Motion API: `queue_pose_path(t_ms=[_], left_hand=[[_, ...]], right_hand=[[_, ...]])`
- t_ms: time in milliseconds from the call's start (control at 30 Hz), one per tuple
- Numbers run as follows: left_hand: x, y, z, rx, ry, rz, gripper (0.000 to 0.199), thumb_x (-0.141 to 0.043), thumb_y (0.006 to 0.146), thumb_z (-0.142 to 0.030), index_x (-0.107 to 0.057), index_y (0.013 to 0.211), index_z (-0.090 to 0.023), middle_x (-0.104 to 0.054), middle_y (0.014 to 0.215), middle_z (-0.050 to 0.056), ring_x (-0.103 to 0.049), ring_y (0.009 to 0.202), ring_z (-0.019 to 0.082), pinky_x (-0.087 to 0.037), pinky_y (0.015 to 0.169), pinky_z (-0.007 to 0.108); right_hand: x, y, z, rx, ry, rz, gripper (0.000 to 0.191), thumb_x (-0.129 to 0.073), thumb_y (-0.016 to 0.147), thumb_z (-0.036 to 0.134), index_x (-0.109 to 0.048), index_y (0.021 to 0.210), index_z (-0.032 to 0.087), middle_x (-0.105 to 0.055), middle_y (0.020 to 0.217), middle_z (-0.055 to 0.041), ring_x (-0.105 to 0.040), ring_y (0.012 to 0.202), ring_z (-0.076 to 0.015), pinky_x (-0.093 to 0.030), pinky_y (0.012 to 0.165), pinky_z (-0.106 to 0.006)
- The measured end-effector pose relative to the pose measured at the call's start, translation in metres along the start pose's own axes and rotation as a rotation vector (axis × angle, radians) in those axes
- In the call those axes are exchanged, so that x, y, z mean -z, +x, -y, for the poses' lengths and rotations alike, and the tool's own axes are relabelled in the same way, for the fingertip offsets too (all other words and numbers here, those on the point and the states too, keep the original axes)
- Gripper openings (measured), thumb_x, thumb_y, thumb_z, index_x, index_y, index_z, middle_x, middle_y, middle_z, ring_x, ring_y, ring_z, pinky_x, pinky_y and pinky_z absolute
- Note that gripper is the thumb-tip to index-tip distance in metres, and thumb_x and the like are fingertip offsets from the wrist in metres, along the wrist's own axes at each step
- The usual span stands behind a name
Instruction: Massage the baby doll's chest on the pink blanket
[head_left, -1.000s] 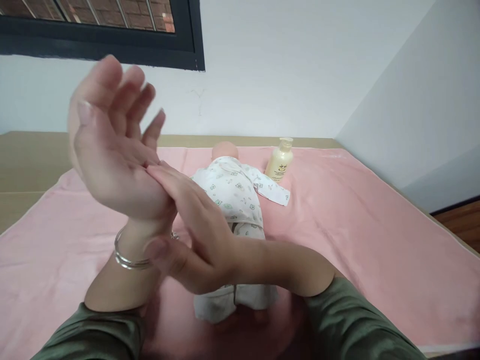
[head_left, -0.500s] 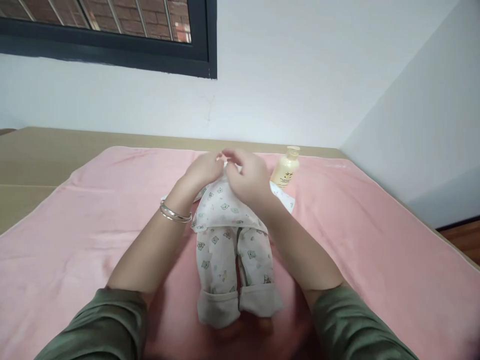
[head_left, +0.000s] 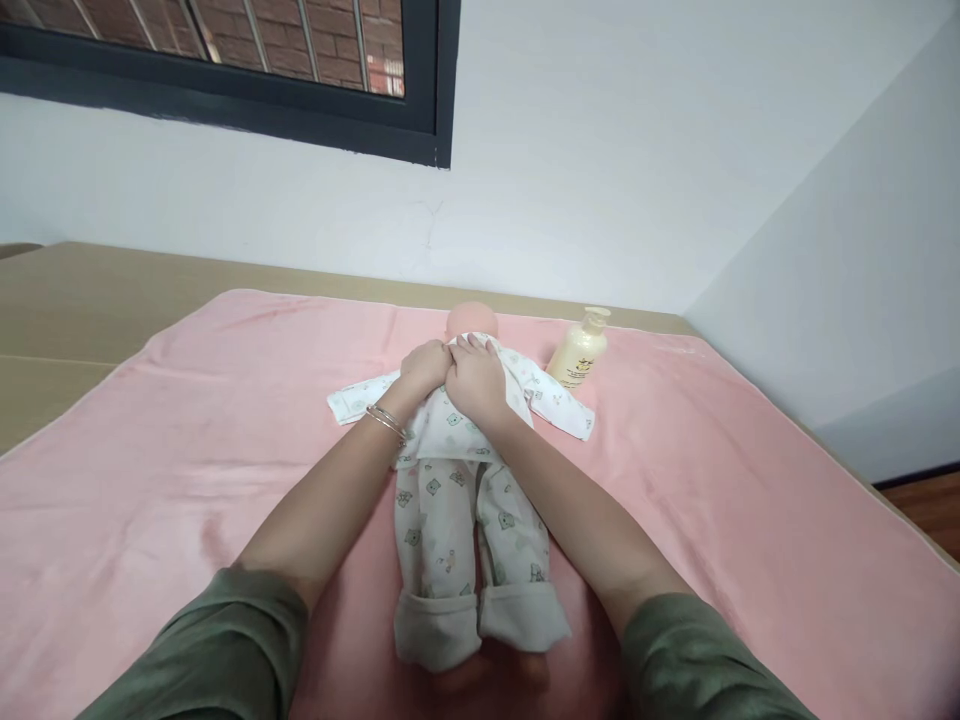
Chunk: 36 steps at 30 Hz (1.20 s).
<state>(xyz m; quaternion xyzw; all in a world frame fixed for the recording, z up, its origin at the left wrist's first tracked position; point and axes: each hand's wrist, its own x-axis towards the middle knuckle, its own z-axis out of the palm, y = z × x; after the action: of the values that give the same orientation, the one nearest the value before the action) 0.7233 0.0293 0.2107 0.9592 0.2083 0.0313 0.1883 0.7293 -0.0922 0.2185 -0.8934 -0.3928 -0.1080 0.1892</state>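
A doll [head_left: 472,318] in a white, bear-printed top [head_left: 461,430] and matching trousers [head_left: 450,520] lies stretched out before me, its round head at the far end. My left hand [head_left: 426,366] rests at the top's upper front, fingers curled against the cloth and partly hidden. Close beside it, touching, my right hand [head_left: 480,382] lies on the chest with fingers stretched toward the collar. The top's sleeves [head_left: 562,405] spread out to both sides. Turned-up cuffs end the trouser legs, and the feet below are in shadow.
A cream pump bottle [head_left: 579,350] stands right of the doll's head. Under everything lies a pink blanket [head_left: 712,500] on a wooden surface [head_left: 60,310]. A white wall [head_left: 570,160] with a dark-framed window [head_left: 427,100] rises behind.
Both hands have come down from the doll's neck onto its upper chest, uncovering the head and sleeves. The right fingers have straightened. The view has shifted slightly.
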Motion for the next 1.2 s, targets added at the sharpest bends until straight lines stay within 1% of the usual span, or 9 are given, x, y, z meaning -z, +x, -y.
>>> queue_pose_path(t_ms=[100, 333, 533, 667, 767, 833, 1000, 1100, 1200], left_hand=[[-0.009, 0.002, 0.003, 0.053, -0.030, -0.018, 0.034, -0.042, 0.092, -0.025, -0.070, 0.110, -0.016, -0.073, 0.119, 0.018, -0.070, 0.109, 0.031, -0.051, 0.089, 0.038], [-0.025, -0.010, 0.007, 0.130, -0.200, -0.288, 0.038, -0.030, 0.096, -0.029, -0.067, 0.091, -0.024, -0.076, 0.106, 0.012, -0.068, 0.102, 0.028, -0.047, 0.080, 0.037], [-0.024, -0.015, 0.009, 0.128, -0.313, -0.342, 0.033, -0.034, 0.095, -0.029, -0.066, 0.087, -0.024, -0.076, 0.100, 0.008, -0.067, 0.094, 0.025, -0.043, 0.075, 0.033], [-0.023, -0.018, 0.007, 0.122, -0.357, -0.382, 0.033, -0.035, 0.096, -0.030, -0.067, 0.089, -0.024, -0.075, 0.101, 0.008, -0.066, 0.096, 0.025, -0.043, 0.076, 0.033], [-0.022, -0.019, 0.006, 0.139, -0.374, -0.396, 0.031, -0.036, 0.094, -0.029, -0.066, 0.085, -0.023, -0.075, 0.098, 0.008, -0.066, 0.091, 0.023, -0.042, 0.074, 0.032], [-0.022, -0.019, 0.006, 0.141, -0.381, -0.401, 0.030, -0.037, 0.093, -0.028, -0.064, 0.083, -0.022, -0.075, 0.095, 0.008, -0.065, 0.087, 0.022, -0.041, 0.072, 0.032], [-0.022, -0.018, 0.008, 0.133, -0.371, -0.377, 0.029, -0.037, 0.093, -0.028, -0.063, 0.081, -0.022, -0.074, 0.093, 0.007, -0.064, 0.084, 0.022, -0.040, 0.070, 0.032], [-0.022, -0.018, 0.008, 0.127, -0.367, -0.392, 0.029, -0.036, 0.093, -0.028, -0.063, 0.083, -0.023, -0.074, 0.096, 0.008, -0.065, 0.089, 0.023, -0.041, 0.073, 0.032], [-0.022, -0.017, 0.007, 0.123, -0.375, -0.397, 0.029, -0.036, 0.093, -0.029, -0.063, 0.084, -0.023, -0.074, 0.097, 0.007, -0.065, 0.092, 0.023, -0.042, 0.075, 0.033]], right_hand=[[0.000, -0.002, -0.004, -0.026, 0.113, -0.022, 0.046, -0.040, 0.093, 0.015, -0.068, 0.129, 0.017, -0.059, 0.146, -0.0083, -0.042, 0.146, -0.0235, -0.019, 0.126, -0.046], [0.001, -0.004, -0.017, 0.037, 0.252, 0.015, 0.052, -0.045, 0.084, 0.013, -0.069, 0.129, 0.024, -0.060, 0.145, -0.0044, -0.046, 0.144, -0.0203, -0.018, 0.128, -0.049], [0.018, 0.001, -0.053, 0.358, 0.164, 0.204, 0.048, -0.042, 0.101, 0.033, -0.056, 0.146, 0.023, -0.047, 0.158, -0.0056, -0.028, 0.154, -0.0246, -0.016, 0.127, -0.052], [0.029, -0.001, -0.061, 0.147, 0.025, 0.220, 0.061, -0.032, 0.106, 0.045, -0.038, 0.156, 0.011, -0.030, 0.165, -0.0160, -0.024, 0.155, -0.0288, -0.020, 0.125, -0.053], [0.026, -0.019, -0.031, -0.078, -0.145, 0.161, 0.068, -0.033, 0.105, 0.040, -0.032, 0.154, -0.007, -0.034, 0.159, -0.0304, -0.033, 0.151, -0.0359, -0.026, 0.123, -0.052], [0.020, -0.034, -0.007, -0.047, -0.233, 0.109, 0.063, -0.038, 0.103, 0.030, -0.035, 0.151, -0.012, -0.034, 0.157, -0.0340, -0.033, 0.150, -0.0394, -0.025, 0.123, -0.052], [0.015, -0.031, -0.006, 0.331, -0.121, 0.177, 0.055, -0.040, 0.100, 0.026, -0.047, 0.150, 0.004, -0.038, 0.160, -0.0191, -0.027, 0.154, -0.0313, -0.014, 0.128, -0.053], [0.022, -0.006, -0.042, 0.274, 0.008, 0.242, 0.053, -0.035, 0.104, 0.037, -0.047, 0.152, 0.019, -0.035, 0.164, -0.0082, -0.022, 0.156, -0.0288, -0.013, 0.127, -0.057], [0.027, 0.005, -0.062, 0.065, 0.035, 0.223, 0.062, -0.032, 0.104, 0.047, -0.036, 0.158, 0.017, -0.027, 0.167, -0.0114, -0.023, 0.155, -0.0339, -0.021, 0.123, -0.058]])
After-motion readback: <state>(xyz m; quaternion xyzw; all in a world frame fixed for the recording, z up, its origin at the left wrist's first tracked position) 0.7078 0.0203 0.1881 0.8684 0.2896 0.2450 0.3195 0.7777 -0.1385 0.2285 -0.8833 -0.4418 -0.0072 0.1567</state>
